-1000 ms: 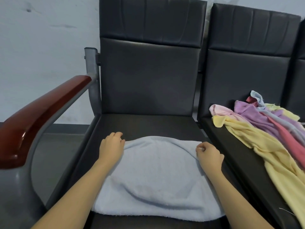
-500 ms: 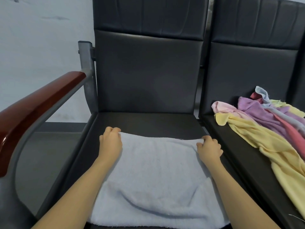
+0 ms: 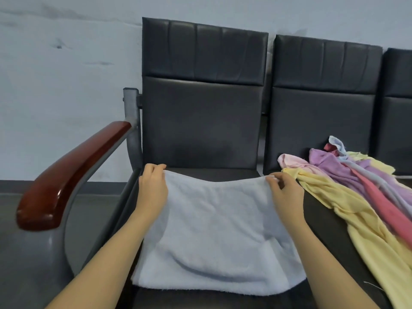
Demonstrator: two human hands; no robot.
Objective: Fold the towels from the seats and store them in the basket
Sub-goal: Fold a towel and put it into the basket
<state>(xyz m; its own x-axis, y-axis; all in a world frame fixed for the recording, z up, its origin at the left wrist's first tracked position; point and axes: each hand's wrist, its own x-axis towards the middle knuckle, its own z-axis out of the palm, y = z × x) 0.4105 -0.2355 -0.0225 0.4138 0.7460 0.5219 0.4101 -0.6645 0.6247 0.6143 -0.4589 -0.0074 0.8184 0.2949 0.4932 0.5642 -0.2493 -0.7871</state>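
The left hand (image 3: 152, 186) pinches the far left corner of the pale blue towel (image 3: 214, 233), fingers curled over the edge, and the right hand (image 3: 286, 192) pinches the far right corner between thumb and fingertips. Half a second ago both hands lay low on the cloth with that far edge flat against the seat cushion; now the corners are lifted and drawn apart, so the edge hangs between the hands in a shallow sag above the seat (image 3: 211, 172). The towel's near part rests on the cushion, doubled, with a soft rounded fold across its lower middle and its near hem reaching the seat's front edge. The hands also sit further toward the backrest (image 3: 200, 121) than before.

To the left, the red-brown wooden armrest (image 3: 73, 170) rides on its grey metal frame (image 3: 131, 112). On the neighbouring seat (image 3: 330, 224) to the right lies the heap of unfolded towels (image 3: 356, 188), yellow, pink, purple, coral and light blue, in the same tangle as earlier, its yellow edge just beside the right hand. The pale wall (image 3: 66, 85) stands behind the row.
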